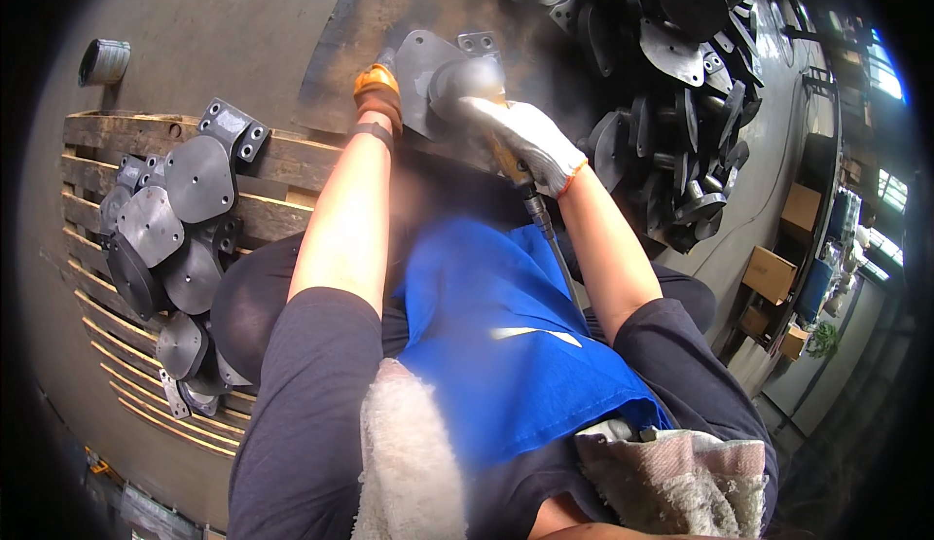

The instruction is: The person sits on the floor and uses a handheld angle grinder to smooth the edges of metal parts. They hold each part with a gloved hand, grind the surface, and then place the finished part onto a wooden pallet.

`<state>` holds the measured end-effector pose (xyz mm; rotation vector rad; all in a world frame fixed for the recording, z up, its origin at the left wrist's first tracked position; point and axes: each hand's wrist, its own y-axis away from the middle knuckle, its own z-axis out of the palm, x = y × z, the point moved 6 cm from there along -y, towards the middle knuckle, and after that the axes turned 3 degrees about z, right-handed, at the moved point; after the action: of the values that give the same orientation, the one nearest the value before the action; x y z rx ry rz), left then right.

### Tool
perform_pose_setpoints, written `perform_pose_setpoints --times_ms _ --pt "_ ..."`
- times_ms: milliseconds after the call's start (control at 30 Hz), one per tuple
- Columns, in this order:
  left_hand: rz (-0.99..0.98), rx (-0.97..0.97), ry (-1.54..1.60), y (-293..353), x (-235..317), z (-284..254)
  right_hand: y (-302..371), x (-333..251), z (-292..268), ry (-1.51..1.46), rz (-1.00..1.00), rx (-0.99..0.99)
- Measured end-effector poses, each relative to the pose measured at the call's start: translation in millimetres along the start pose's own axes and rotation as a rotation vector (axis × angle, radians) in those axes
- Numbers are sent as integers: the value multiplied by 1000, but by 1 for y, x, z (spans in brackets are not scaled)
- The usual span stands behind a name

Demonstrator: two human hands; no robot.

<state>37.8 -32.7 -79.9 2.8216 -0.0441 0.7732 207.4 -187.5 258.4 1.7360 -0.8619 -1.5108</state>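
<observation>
My right hand [525, 141], in a white knit glove, is wrapped round a hand grinder [509, 162] with a yellowish body and a hose trailing from its rear. The grinder's round head, blurred by haze, covers part of a grey metal bracket [421, 61]. This bracket has a rounded plate and a small end plate with holes. At its left side, my left hand [377, 90], in an orange glove, is closed round a part of the bracket that the fingers mostly hide. The bracket rests on a worn, brown-stained board [341, 58].
Finished-looking grey brackets lie in a pile [671, 122] at the right. More brackets [199, 180] sit on a wooden pallet [282, 165] at the left. A metal cylinder [104, 61] stands on the floor beyond the pallet. Cardboard boxes [769, 275] are at the far right.
</observation>
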Motion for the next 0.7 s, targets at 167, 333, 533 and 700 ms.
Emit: perform_pose_setpoints --times_ms 167,333,533,700 --pt "-291 -13 382 4 -20 0 0 26 0 16 -20 -13" --pt "-296 -288 126 18 23 -50 -1 13 6 49 -75 -20" --pt "-138 -43 135 4 -2 -20 7 6 5 -27 -63 23" --pt "-97 -169 -38 6 11 -12 -2 23 -3 164 -112 47"
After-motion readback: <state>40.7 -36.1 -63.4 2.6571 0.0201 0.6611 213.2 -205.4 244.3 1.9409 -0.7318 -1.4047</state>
